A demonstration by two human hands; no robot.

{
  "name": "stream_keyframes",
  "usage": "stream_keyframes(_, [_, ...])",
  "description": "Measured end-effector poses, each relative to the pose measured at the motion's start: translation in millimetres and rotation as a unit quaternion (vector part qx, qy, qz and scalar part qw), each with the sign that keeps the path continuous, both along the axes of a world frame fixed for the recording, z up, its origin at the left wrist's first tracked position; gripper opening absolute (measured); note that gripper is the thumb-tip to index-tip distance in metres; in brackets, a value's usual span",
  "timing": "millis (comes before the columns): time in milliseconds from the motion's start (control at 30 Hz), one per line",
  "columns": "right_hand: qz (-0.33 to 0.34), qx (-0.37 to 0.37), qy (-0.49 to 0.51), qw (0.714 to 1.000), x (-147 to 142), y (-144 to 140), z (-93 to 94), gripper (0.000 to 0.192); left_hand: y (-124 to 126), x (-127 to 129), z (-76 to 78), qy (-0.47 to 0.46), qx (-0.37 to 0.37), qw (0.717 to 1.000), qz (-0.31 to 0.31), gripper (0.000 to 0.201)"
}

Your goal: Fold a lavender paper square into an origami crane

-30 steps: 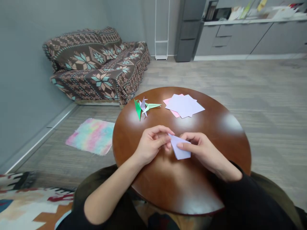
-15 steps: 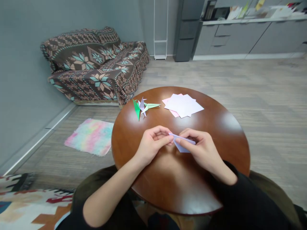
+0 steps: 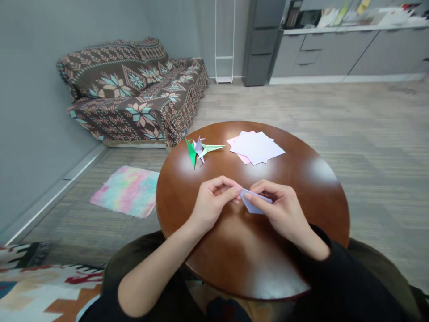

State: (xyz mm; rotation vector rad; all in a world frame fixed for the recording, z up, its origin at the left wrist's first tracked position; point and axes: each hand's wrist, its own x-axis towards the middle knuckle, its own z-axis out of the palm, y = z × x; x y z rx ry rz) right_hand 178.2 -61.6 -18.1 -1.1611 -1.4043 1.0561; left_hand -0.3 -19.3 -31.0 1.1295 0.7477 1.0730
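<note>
Folded lilac paper (image 3: 250, 206) is located between the two hands, over the middle of the round brown table (image 3: 254, 268); whether its lower edge contacts the tabletop cannot be determined. Left hand (image 3: 212, 201): thumb and forefinger are pinched together on the left corner of the paper, covering its tip; the other fingers are curled beneath. Right hand (image 3: 284, 208): the thumb lies flat on the near face, the fingers are bent behind the upper edge, and the paper is gripped between them.

Beyond the hands, three folded paper figures are grouped at the left on the tabletop: a green figure (image 3: 191, 154), a lilac figure (image 3: 198, 146) in the middle and a pale green figure (image 3: 213, 148) with its narrow point directed right. To the right of this group, well apart from it, lies a fan of flat sheets; a pale lilac sheet (image 3: 258, 148) is uppermost, with pink sheet (image 3: 244, 158) corners projecting from below.

On the floor left of the table is a pastel fluffy rug (image 3: 125, 192). Farther back stands a sofa (image 3: 134, 94) under a patterned cover. At the rear are a white frame (image 3: 224, 57), a dark grey tall unit (image 3: 257, 49) and grey cabinets (image 3: 335, 53).
</note>
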Motion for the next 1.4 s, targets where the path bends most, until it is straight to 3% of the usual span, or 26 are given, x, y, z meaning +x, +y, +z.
stream_keyframes(300, [0.043, -0.046, -0.022, 0.998, 1, 1, -1.9, 0.018, -1, -3, 7.3, 0.073, 0.040, 0.996, -0.009, 0.015])
stream_keyframes(433, [0.032, -0.032, -0.027, 0.999, 1, 1, -1.9, 0.018, -4, 0, 10.7, 0.091, 0.058, 0.994, -0.018, 0.015])
stream_keyframes(667, [0.010, -0.008, -0.044, 0.999, 0, 2, -3.2, 0.019, -1, 1, 4.4, 0.068, 0.002, 0.997, -0.022, 0.018])
stream_keyframes(1100, [0.000, 0.023, -0.068, 0.997, 1, 1, -3.0, 0.013, -3, 0, 1.4, 0.051, -0.019, 0.998, -0.025, 0.019])
stream_keyframes(1233, [0.003, 0.027, -0.081, 0.996, 1, 2, -2.7, 0.014, -4, 2, -0.5, 0.028, -0.027, 0.999, -0.003, 0.019])
stream_keyframes(1400, [-0.008, -0.006, -0.076, 0.997, 9, 6, -6.1, 0.016, 6, 0, 0.0, -0.047, -0.054, 0.993, 0.093, 0.019])
